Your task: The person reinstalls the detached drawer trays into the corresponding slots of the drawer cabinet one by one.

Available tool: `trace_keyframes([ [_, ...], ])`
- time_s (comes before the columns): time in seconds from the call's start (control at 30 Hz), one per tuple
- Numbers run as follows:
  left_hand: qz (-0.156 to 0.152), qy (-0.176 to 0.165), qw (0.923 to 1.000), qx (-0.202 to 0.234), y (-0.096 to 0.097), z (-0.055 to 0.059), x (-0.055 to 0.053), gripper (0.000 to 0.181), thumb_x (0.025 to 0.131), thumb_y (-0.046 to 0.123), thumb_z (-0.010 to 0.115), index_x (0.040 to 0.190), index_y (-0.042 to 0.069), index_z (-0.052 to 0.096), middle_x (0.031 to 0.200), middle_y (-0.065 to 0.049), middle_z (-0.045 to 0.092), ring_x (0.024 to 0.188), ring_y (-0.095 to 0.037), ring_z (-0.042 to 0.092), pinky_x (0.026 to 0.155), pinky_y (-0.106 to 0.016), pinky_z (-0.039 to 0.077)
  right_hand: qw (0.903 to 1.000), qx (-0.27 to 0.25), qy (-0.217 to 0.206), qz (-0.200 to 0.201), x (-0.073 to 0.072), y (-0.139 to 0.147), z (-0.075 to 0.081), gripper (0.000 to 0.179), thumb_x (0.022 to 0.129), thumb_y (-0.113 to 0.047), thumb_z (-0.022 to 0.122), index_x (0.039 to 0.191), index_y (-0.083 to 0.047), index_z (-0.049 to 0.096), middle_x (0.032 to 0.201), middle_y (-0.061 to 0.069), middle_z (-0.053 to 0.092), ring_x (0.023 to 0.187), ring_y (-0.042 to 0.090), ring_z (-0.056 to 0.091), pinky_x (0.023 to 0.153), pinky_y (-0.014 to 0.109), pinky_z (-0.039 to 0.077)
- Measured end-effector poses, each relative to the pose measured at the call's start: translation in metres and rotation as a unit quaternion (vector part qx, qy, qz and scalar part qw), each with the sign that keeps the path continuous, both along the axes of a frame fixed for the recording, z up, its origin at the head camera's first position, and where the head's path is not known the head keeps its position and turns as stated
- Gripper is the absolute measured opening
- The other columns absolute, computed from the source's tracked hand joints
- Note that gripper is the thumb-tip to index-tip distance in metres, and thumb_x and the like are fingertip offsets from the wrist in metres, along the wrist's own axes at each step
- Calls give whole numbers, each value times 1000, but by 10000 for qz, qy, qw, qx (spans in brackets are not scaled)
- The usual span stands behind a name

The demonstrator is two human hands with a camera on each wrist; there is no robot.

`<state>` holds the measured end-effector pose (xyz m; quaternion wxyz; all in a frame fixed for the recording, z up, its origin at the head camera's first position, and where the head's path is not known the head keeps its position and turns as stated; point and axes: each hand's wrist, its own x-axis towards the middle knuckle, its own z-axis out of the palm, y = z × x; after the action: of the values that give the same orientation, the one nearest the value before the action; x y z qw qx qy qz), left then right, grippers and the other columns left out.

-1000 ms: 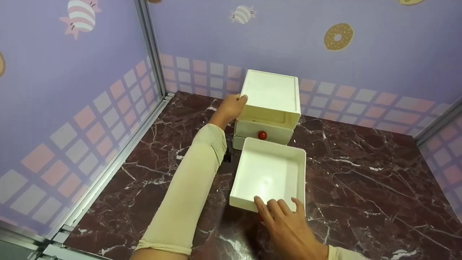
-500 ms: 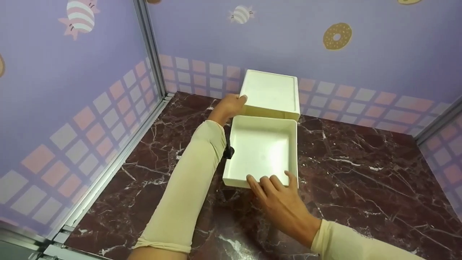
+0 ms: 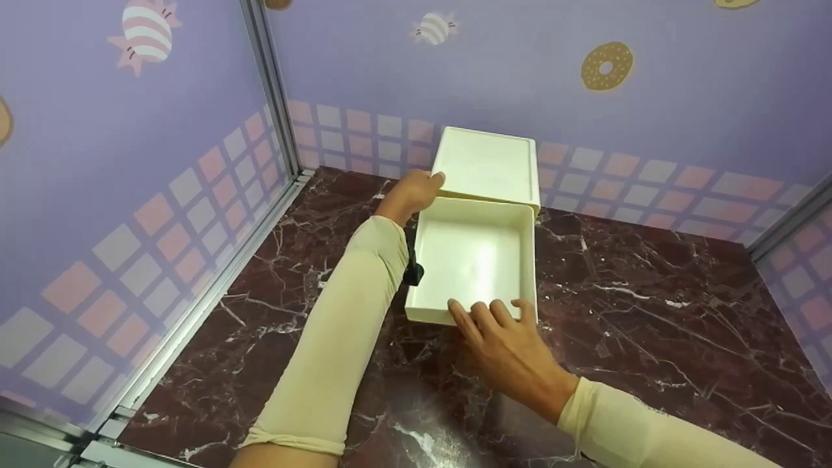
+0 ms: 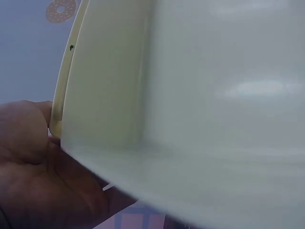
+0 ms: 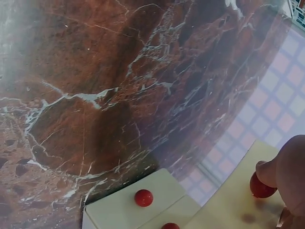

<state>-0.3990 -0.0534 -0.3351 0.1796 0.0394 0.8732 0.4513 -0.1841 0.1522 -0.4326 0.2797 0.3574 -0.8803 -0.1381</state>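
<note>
A small white drawer cabinet (image 3: 491,166) stands by the back wall, and my left hand (image 3: 409,195) grips the left front edge of its top. The white drawer (image 3: 465,250), with nothing in it, is tilted, its back end at the cabinet's upper opening. How far the back end is inside cannot be told. My right hand (image 3: 510,348) holds the drawer's front, fingers over the rim. In the right wrist view, the thumb (image 5: 290,167) presses a red round knob (image 5: 261,187) on the drawer front. Two lower drawers also carry red knobs, a nearer knob (image 5: 143,197) showing fully.
The cabinet rests on a dark red marbled tabletop (image 3: 650,338). Purple walls with candy and doughnut prints (image 3: 608,66) enclose the back and sides, with a metal rail (image 3: 214,292) along the left edge. A black wrist device (image 3: 413,272) sits beside the drawer's left wall.
My right hand has carried the drawer forward and slightly left, from in front of the cabinet up to its top opening. My left hand has kept its grip on the cabinet.
</note>
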Motion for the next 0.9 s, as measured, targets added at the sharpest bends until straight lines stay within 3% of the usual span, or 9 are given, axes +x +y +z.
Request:
trace_keyframes([
  [0.37,-172,170,9980,-586,-1,5,-2,61,111,44,27,161,8,27,168,-8,25,155,-26,26,125,-41,25,9998,18,-155,-113,-8,-5,8,75,90,-10,61,159,-8,30,102,7,56,84,25,52,77,45,48],
  [0.6,-155,160,9973,-700,-1,7,-4,61,111,45,28,160,9,28,167,-8,28,151,-25,33,123,-40,28,9995,-164,-246,-79,-20,-12,21,62,103,-22,50,160,-9,28,104,8,54,84,25,48,77,43,44],
  [0.77,-86,160,9980,-612,-2,6,-5,60,110,44,30,159,10,31,166,-8,30,152,-25,32,123,-40,28,9996,-183,-232,7,-23,-12,20,60,106,-24,45,160,-9,27,104,6,53,84,25,47,76,42,43],
  [0.9,-275,334,9942,-987,-1,7,-6,61,111,43,27,158,5,32,166,-11,31,152,-26,31,124,-39,26,9996,-139,-230,-20,-25,-8,18,58,106,-25,43,160,-11,29,101,6,51,82,25,45,74,42,42],
])
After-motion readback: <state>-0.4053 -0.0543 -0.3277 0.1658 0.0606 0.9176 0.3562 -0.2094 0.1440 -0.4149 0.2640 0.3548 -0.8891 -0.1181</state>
